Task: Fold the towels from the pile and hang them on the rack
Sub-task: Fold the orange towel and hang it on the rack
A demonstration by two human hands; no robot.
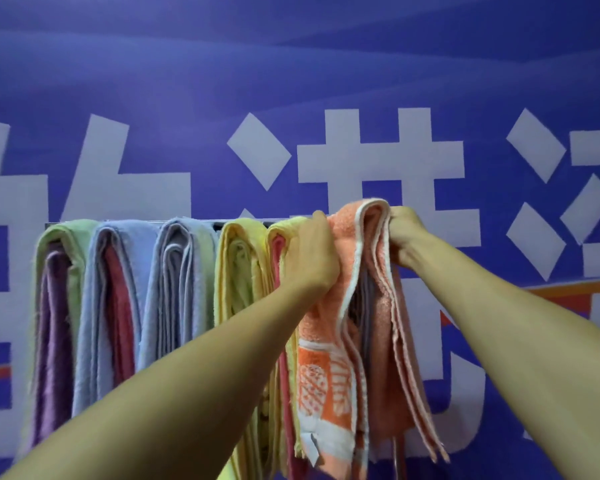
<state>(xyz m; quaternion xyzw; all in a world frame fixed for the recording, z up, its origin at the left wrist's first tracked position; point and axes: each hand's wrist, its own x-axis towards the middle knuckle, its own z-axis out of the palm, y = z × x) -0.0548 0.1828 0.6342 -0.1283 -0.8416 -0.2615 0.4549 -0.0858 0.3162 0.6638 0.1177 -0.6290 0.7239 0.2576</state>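
At the right end of the rack (219, 226), a folded orange towel (343, 237) with a white edge and a patterned band lower down hangs doubled over, its layers dropping well below the bar. The left hand (314, 251) has its fingers curled into the towel's left side just under the fold. The right hand (404, 233) grips the right side at the very top, with its fingers wrapped over the fold. The bar is hidden under the cloth at that point, so the towel may rest on the rack or sit just above it; I cannot tell which.

Leftward along the rack from the orange towel hang five more folded towels, packed side by side:
- a yellow towel with pink inside (278, 244), touching the left hand
- a plain yellow towel (236, 271)
- a grey-blue towel (181, 271)
- a light blue towel with red inside (118, 271)
- a green towel with purple inside (66, 271), at the rack's left end

Behind the rack stands a blue wall (326, 81) with large white characters.
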